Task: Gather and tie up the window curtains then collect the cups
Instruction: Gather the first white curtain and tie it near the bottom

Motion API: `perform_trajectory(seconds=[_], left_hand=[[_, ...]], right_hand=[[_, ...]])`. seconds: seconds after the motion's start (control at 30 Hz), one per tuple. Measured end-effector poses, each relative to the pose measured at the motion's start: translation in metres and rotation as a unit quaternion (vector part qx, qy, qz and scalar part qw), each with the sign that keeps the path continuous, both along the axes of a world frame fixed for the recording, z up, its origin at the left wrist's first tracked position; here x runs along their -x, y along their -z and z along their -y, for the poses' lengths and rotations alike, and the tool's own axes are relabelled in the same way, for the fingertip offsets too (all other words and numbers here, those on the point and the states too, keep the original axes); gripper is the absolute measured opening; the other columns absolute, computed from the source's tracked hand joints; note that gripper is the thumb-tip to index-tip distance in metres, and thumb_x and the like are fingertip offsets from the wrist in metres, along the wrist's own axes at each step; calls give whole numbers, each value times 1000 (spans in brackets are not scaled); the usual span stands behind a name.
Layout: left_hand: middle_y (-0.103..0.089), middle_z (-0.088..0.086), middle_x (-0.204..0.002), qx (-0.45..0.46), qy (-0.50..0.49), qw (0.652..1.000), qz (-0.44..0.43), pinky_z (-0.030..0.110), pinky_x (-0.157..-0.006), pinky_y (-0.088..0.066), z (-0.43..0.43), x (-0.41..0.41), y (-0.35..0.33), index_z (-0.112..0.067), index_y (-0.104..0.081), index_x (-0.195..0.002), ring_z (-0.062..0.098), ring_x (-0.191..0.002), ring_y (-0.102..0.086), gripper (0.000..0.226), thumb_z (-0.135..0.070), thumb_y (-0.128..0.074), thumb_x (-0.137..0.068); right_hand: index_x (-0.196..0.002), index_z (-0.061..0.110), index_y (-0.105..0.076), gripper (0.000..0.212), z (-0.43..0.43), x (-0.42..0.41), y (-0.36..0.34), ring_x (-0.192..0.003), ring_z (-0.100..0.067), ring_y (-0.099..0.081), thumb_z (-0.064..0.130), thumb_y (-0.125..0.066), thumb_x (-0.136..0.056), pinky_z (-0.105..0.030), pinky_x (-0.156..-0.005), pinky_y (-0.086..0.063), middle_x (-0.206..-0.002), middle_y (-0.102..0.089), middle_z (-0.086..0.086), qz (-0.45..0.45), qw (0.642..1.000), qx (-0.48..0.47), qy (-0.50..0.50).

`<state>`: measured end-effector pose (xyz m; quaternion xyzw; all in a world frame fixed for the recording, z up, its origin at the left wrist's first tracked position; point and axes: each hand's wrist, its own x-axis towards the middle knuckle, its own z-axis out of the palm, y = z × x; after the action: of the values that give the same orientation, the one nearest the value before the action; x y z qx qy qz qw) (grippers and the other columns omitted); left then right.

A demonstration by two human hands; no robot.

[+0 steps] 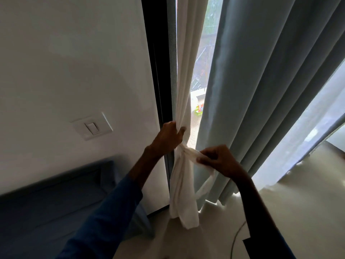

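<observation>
Gripping the gathered white curtain (183, 101), the left hand (169, 136) keeps it bunched. The right hand (217, 158) pinches the tie strip (190, 153), likely to tighten the knot.

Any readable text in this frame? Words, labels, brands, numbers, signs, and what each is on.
No readable text here.
The wall switch: no marking shows.
The colourful thing outside, through the curtain gap: possibly printed, too blurred to read.
The white curtain, its tie and the grey curtain: plain.
</observation>
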<state>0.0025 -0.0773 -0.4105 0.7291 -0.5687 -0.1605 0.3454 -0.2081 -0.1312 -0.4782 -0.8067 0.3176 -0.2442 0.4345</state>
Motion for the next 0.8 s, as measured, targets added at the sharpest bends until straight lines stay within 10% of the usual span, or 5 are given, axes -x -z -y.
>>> perform_trajectory(seconds=[0.17, 0.6, 0.67, 0.8], left_hand=[[-67, 19, -117, -34, 47, 995, -85, 42, -89, -57, -15, -4, 6, 3, -57, -128, 31, -104, -67, 44, -24, -66, -95], [-53, 10, -136, -44, 121, 985, -113, 40, -100, -53, -34, -15, 29, -10, -37, -146, 19, -120, -57, 85, -47, -75, -80], [-44, 9, -144, -37, 112, 985, -125, 33, -103, -48, -34, -14, 34, -14, -26, -150, 19, -128, -49, 98, -57, -72, -75], [-57, 11, -135, -47, 150, 979, -131, 21, -96, -53, -36, -13, 33, -8, -41, -144, 19, -121, -58, 77, -49, -66, -84]], right_hand=[[-91, 19, -82, 9, 31, 10, -6, -73, -18, -74, 24, -79, -84, -41, -69, -57, -78, -78, 0, -14, 992, 90, 88], [-85, 12, -81, 12, 7, -57, 0, -73, 12, -64, 3, -79, -77, -14, -64, -47, -84, -78, -3, 17, 984, 142, 108], [-88, 10, -81, 11, 4, -60, 2, -78, -1, -69, 12, -82, -78, -30, -66, -55, -86, -78, -3, 19, 989, 111, 96], [-87, 18, -78, 30, 7, -59, 1, -70, 0, -67, 43, -80, -70, -18, -62, -51, -83, -75, 12, -15, 986, 119, 117]])
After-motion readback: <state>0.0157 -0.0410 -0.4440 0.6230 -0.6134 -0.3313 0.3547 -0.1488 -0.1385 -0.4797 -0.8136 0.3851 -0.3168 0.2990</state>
